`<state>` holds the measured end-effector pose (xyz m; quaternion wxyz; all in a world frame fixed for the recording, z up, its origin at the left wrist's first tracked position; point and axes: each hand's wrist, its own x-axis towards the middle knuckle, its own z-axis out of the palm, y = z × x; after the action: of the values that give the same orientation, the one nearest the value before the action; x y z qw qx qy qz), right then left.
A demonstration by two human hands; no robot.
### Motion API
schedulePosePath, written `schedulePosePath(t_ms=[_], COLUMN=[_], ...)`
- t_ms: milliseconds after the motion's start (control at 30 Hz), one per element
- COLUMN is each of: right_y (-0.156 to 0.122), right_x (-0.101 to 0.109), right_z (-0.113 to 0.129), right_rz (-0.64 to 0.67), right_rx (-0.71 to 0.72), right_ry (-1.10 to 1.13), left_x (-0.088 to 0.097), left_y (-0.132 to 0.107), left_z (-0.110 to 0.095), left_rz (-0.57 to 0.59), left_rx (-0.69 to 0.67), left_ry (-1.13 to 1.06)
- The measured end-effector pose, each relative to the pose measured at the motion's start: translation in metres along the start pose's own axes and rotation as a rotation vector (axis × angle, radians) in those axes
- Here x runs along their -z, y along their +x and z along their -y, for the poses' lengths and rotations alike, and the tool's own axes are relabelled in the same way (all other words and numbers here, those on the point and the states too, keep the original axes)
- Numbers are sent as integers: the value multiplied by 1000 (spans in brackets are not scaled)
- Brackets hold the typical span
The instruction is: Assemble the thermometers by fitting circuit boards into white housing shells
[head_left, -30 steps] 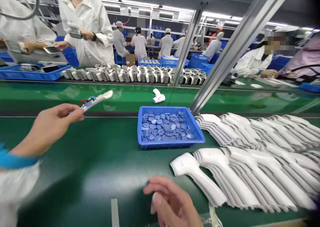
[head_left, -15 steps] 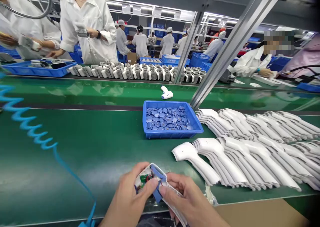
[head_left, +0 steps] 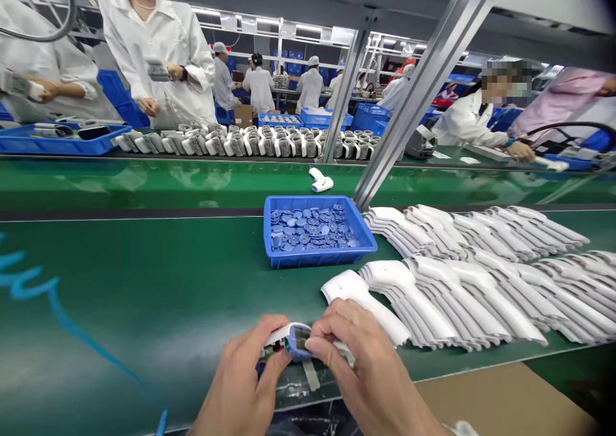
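Observation:
My left hand (head_left: 245, 378) and my right hand (head_left: 359, 365) hold a white thermometer housing (head_left: 289, 341) low over the green belt, close to my body. A blue part sits on it, and a small circuit board shows near my left thumb. My fingers hide most of the housing. Just beyond my right hand lies the nearest of the stacked white thermometer shells (head_left: 349, 290). The blue plastic tray (head_left: 317, 259) of round blue parts (head_left: 312, 229) stands farther forward, out of reach of my fingertips.
Overlapping rows of white shells (head_left: 471, 276) cover the belt's right side. A blue coiled cord (head_left: 24, 283) lies on the green belt (head_left: 144, 282) at left. Metal uprights (head_left: 414, 102) rise behind the tray. Co-workers stand beyond a second belt carrying several grey-and-white devices.
My hands have drawn closer together around the housing, and less of its open inside shows. The view has shifted, moving the tray and shells left and the blue cord farther left.

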<state>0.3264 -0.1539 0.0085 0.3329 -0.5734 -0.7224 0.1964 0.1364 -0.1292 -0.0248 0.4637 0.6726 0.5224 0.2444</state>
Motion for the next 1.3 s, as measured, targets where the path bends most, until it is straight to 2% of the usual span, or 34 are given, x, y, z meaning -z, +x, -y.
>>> schedulePosePath(t_ms=[100, 167, 267, 367, 500, 567, 667, 800, 933, 1000, 1067, 1200, 1300], right_y=[2, -1, -14, -29, -30, -25, -18, -21, -29, -28, -23, -7, 4], right_x=[6, 0, -17, -20, 5, 15, 16, 11, 26, 34, 34, 5, -22], right_z=[-1, -16, -52, -79, -95, -100, -108, -114, -103, -86, -64, -20, -5], right_rz=[-142, -202, -213, -208, -303, -261, -185, -183, -264, -328, -336, -338, -300], right_rx=[39, 18, 90, 105, -9, -43, -55, -1, 89, 118, 196, 372, 418], right_ry=[-116, -260, -520, -598, -911, -1026, -1015, -1054, -1098, -1090, -1037, -825, -767], left_x=[8, 18, 31, 38, 33, 28, 24, 24, 25, 24, 22, 21, 20], left_y=[10, 20, 28, 28, 27, 27, 26, 22, 25, 27, 29, 28, 28], left_z=[-1, -2, -2, 4, 14, 16, 15, 5, 3, 5, 7, 6, 8], left_rz=[-173, -231, -117, -83, -44, 1, 13, -15, 14, -14, -3, 63, 72], left_rx=[45, 144, 314, 399, 313, 278, 292, 319, 276, 263, 231, 167, 135], left_ry=[-15, -171, -517, -729, -734, -716, -724, -728, -714, -694, -667, -662, -634])
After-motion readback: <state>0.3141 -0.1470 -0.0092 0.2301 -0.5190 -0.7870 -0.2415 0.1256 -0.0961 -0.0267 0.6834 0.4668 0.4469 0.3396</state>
